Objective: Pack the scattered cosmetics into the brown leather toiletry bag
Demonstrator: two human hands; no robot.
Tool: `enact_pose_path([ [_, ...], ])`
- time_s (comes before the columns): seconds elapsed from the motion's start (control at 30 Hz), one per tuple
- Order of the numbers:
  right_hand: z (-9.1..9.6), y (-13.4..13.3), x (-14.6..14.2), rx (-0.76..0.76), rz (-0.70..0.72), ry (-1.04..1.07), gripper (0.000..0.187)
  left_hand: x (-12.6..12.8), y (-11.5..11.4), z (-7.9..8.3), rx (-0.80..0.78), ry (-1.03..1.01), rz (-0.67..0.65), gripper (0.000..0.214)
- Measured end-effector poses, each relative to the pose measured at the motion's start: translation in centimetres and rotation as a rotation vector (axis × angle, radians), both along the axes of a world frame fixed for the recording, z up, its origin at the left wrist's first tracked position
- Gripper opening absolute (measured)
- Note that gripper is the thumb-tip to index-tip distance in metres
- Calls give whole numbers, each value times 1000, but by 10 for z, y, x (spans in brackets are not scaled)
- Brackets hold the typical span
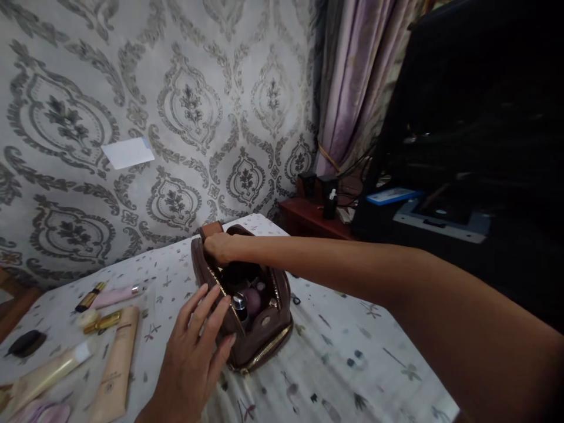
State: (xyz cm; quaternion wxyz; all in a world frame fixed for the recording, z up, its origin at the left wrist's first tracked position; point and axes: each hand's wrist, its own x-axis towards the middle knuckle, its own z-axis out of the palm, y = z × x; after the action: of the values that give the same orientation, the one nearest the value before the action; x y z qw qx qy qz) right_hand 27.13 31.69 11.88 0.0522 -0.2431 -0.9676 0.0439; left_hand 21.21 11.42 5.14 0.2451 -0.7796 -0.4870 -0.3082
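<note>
A brown zip-up bag point(264, 346) lies unzipped on the patterned bedsheet, its mouth wide with gold zip teeth along the edges. My right hand point(219, 247) reaches into the far end of the bag; its fingers are hidden inside. Along the near left side of the bag, my left hand point(194, 341) rests with its fingers spread, the tips touching the rim. Inside the bag I see a mauve rounded item point(253, 301) and a shiny silver-topped item point(239, 302); the darker contents cannot be made out.
Left of the bag lie a beige tube point(117, 364), a cream tube point(53, 373), a pink tube point(115, 295), a small gold bottle point(108, 321) and a dark oval item point(26, 343). A red-brown table point(304, 217) and a large black screen point(462, 135) stand at the right.
</note>
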Motion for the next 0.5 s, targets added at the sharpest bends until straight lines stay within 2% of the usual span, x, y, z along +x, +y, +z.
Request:
enact_pose_path([
  [0.23,-14,5,-10,8,15,-67,27,-1,-1,0,-16,-11,0,52],
  [0.37,-26,8,-11,27,36,-24,19,0,-1,1,-15,-11,-3,51],
  [0.5,-35,14,-11,9,57,40,24,0,-2,0,-23,9,-7,48],
])
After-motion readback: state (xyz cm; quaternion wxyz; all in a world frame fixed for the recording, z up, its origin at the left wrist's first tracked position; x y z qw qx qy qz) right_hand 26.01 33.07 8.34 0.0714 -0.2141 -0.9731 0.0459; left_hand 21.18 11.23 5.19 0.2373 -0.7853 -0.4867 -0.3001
